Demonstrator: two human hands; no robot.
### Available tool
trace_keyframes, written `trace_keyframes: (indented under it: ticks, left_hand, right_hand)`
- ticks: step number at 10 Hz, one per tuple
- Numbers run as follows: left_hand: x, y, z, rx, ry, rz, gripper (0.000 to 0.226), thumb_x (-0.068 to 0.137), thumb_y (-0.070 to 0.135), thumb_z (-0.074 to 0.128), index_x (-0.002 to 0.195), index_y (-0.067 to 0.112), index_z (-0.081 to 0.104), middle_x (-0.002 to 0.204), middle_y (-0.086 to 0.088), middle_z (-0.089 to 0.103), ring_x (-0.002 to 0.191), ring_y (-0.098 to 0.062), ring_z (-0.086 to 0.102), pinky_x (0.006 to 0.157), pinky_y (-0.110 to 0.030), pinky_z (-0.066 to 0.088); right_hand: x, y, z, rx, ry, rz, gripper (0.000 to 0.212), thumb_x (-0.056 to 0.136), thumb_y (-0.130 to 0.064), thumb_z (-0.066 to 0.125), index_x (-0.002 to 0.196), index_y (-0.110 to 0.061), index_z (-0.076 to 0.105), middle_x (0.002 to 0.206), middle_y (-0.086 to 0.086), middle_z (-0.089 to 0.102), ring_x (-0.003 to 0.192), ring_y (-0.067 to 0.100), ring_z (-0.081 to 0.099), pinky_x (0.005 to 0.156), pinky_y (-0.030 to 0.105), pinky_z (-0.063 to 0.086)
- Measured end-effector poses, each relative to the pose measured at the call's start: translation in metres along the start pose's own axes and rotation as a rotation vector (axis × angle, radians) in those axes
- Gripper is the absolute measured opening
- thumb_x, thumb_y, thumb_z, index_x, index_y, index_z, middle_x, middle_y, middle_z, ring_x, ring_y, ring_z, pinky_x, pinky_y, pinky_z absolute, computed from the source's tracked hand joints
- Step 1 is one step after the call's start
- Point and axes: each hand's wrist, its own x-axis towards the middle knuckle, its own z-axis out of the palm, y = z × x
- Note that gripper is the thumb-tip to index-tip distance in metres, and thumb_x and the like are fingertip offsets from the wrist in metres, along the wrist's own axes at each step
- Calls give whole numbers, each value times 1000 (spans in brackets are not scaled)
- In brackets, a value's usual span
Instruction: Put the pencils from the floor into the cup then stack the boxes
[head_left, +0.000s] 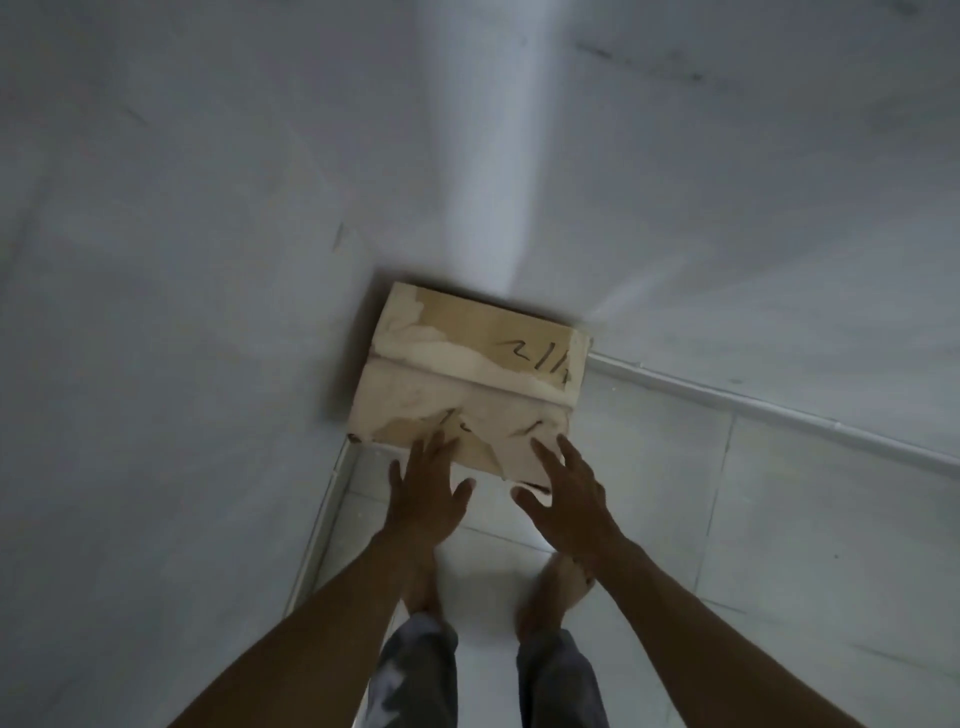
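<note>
A brown cardboard box (467, 374) with torn tape and black scribbles on its lid sits in the corner where two white walls meet. What lies beneath it is hidden, so I cannot tell if it rests on another box. My left hand (426, 493) is spread flat, its fingertips at the box's near edge. My right hand (566, 493) is also spread, fingertips reaching the near right part of the lid. Neither hand grips anything. No pencils or cup are in view.
White walls (208, 260) close in on the left and behind the box. Light floor tiles (675, 493) stretch to the right and toward me. My bare feet (556, 587) stand just below my hands.
</note>
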Motion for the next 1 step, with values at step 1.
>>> trace_keyframes:
  ticks: [1]
  left_hand:
    - [-11,24,-11,15,201,141,52,95,35,48,144,28,33,159,5,19,148,-16,9,117,-50,7]
  right_hand:
    - [-1,-8,-14,-46,112,-82,69,90,-50,56,150,-26,30,157,7,27,144,29,25,114,46,23]
